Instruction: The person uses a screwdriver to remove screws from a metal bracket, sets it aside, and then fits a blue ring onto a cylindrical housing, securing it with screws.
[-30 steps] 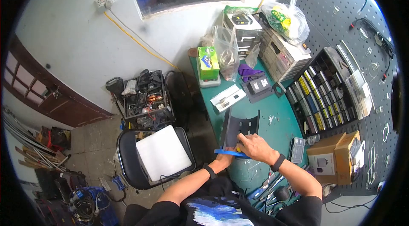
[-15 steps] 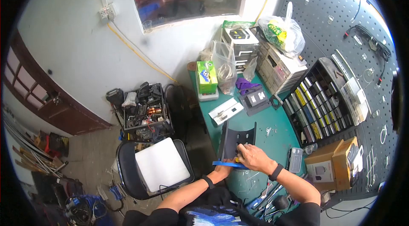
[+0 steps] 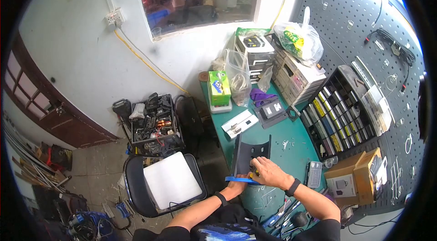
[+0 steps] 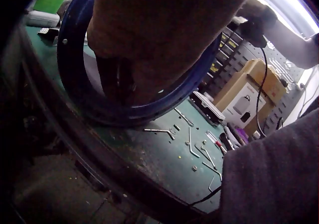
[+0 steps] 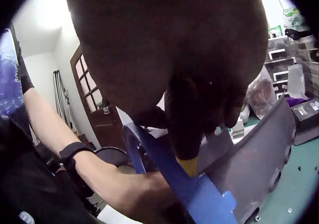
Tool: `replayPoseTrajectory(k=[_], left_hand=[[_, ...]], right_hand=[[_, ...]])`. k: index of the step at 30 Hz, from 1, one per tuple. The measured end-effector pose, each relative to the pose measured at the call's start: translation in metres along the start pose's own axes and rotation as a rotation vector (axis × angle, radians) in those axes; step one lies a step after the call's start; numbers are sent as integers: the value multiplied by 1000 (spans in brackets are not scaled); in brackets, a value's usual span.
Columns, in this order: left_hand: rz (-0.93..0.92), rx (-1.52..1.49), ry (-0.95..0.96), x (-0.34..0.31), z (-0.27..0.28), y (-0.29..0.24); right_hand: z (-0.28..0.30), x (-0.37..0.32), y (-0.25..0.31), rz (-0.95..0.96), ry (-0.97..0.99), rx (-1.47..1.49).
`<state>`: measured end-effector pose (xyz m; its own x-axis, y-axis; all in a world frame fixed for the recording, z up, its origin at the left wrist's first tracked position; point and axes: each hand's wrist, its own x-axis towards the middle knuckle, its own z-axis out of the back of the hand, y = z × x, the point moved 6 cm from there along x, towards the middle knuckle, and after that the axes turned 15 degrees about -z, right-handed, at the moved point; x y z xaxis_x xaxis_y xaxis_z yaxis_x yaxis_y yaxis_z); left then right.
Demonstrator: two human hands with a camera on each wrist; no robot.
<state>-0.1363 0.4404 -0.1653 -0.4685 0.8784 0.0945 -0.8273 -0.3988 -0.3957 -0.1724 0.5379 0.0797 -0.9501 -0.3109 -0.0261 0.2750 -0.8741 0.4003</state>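
A dark curved panel (image 3: pixel 243 153) with holes meets a blue ring (image 3: pixel 236 179) over the bench's near edge. The left hand (image 3: pixel 236 186) is at the ring; the left wrist view shows this hand (image 4: pixel 159 30) reaching through the blue ring (image 4: pixel 75 74), its fingertips hidden. The right hand (image 3: pixel 271 173) bends over the ring and panel. In the right wrist view the right hand (image 5: pixel 169 50), dark against the light, pinches a small yellow piece (image 5: pixel 187 167) beside the blue ring (image 5: pixel 199 199); the panel (image 5: pixel 264 154) stretches off to the right.
Hex keys and small hardware (image 4: pixel 192 144) lie on the green bench (image 3: pixel 296 157) near tools (image 3: pixel 282 213). A clear-lidded case (image 3: pixel 313 174), cardboard box (image 3: pixel 348 184) and parts rack (image 3: pixel 332 118) stand right. A chair with a white board (image 3: pixel 173 179) is left.
The head view has tilted upward, so bench and hands sit lower in it. The right hand stays at the ring and panel, its fingers slightly shifted; the left hand keeps its place.
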Motion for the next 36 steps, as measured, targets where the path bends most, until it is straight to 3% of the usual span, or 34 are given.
replayPoseTrajectory(k=[2, 4, 6, 8, 10, 12, 14, 16, 20, 24, 28, 29, 30, 32, 35, 36], left_hand=[[-75, 39, -335, -2, 26, -7], [-59, 37, -265, 0, 22, -6], [-42, 34, -194, 0, 16, -4], [-9, -9, 29, 1, 1, -1], [6, -13, 27, -1, 11, -5], [19, -15, 26, -2, 16, -5], [-71, -33, -250, -4, 32, -8], [-66, -49, -254, -5, 25, -4], [-85, -63, -225, -10, 22, -4], [-51, -66, -170, -4, 34, -4], [-123, -5, -279, -6, 40, -11], [-107, -52, -148, -1, 44, -10], [-128, -24, -307, -5, 53, -14], [-112, -49, -212, -3, 67, -17], [-95, -23, -138, 2, 61, -16], [-61, -63, -106, 5, 55, -13]], right_hand=[[1, -2, 1, 36, -58, 22], [-10, -2, -10, -118, 70, -89], [-7, -3, -7, -99, 62, -66], [-4, -1, -5, -78, 55, -45], [3, -2, 2, 63, -48, 2], [4, -4, 0, 19, -24, -29], [2, -4, -3, -25, 0, -58], [-5, -3, -9, -119, 73, -54], [7, -4, -11, -105, 47, 58], [53, -12, -28, -363, -131, 327], [107, -50, -56, -603, -367, 623], [122, -63, -61, -655, -423, 631], [131, -74, -65, -649, -536, 757], [135, -102, -95, -626, -699, 712], [124, -117, -104, -603, -776, 976], [108, -123, -116, -593, -711, 1010]])
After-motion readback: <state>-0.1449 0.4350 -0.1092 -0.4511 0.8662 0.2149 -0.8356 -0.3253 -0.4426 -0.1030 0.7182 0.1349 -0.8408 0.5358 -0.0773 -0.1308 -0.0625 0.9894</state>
